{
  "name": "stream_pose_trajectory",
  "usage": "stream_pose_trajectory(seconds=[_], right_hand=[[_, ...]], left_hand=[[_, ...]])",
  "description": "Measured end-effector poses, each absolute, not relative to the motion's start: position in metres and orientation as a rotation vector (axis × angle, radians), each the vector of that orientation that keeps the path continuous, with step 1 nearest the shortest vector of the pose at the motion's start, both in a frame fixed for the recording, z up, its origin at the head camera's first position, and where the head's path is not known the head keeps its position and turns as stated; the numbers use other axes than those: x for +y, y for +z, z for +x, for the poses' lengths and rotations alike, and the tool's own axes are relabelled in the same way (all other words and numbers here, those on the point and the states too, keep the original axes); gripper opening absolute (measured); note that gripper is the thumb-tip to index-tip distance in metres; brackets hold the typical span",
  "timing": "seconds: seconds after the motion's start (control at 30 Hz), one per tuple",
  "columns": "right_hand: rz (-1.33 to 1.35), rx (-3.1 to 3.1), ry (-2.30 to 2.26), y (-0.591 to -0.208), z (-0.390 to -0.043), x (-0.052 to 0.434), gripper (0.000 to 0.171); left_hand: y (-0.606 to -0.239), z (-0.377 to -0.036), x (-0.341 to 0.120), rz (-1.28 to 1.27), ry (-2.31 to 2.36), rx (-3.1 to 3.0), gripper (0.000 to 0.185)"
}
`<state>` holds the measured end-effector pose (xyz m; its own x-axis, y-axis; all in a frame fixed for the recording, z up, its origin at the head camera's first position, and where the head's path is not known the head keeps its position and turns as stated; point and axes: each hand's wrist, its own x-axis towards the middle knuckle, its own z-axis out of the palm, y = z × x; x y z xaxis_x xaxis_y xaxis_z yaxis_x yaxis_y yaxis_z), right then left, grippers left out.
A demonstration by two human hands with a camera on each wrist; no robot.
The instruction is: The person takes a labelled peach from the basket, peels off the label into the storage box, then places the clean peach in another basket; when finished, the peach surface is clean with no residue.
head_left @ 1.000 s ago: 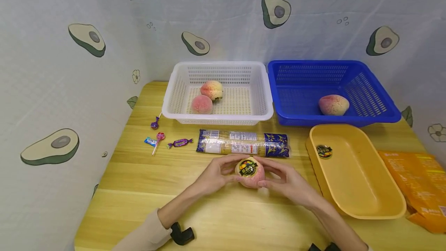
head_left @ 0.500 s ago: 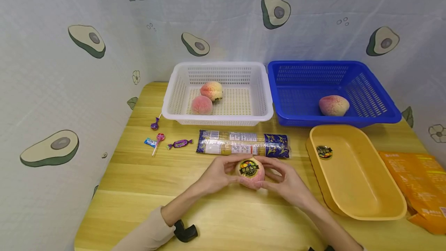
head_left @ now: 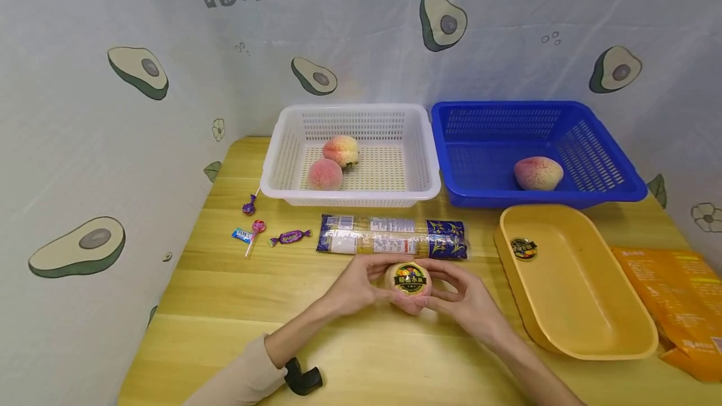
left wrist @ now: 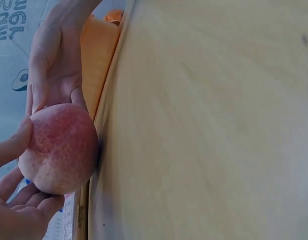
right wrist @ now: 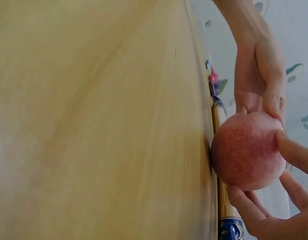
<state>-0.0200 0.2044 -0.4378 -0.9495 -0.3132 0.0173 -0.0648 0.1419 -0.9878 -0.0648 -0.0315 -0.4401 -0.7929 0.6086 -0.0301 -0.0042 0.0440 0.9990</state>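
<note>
A pink and cream peach (head_left: 410,302) with a round black fruit sticker (head_left: 410,279) facing up is held between both hands at the middle of the table. My left hand (head_left: 361,285) grips its left side, thumb on the near side and fingers behind. From the right, my right hand (head_left: 468,299) holds it the same way. In the left wrist view, the peach (left wrist: 61,150) shows its red and cream skin close to the tabletop; whether it touches is hard to tell. The right wrist view shows the peach (right wrist: 249,150) between thumbs and fingers, sticker hidden.
Behind the hands lies a noodle packet (head_left: 392,235). A white basket (head_left: 350,196) holds two peaches; a blue basket (head_left: 468,196) holds one. To the right are a yellow tub (head_left: 581,293), with a sticker inside, and an orange bag (head_left: 677,299). Several candies, including a purple-wrapped one (head_left: 290,237), lie left.
The peach has turned in my hands: its sticker lies more level, and a narrower end now points toward me. Both hands keep their hold. The head view has shifted slightly.
</note>
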Motion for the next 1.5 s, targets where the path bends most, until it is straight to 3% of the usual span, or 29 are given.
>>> stream_pose_trajectory(seconds=[0.67, 1.5], right_hand=[[-0.442, 2.543, -1.693, -0.418, -0.027, 0.206, 0.022], [-0.300, 2.507, -1.613, -0.404, -0.024, 0.207, 0.006]], left_hand=[[-0.429, -0.066, -0.025, 0.646, 1.703, 1.991, 0.060], [-0.420, -0.062, -0.015, 0.679, 1.503, 2.151, 0.061]])
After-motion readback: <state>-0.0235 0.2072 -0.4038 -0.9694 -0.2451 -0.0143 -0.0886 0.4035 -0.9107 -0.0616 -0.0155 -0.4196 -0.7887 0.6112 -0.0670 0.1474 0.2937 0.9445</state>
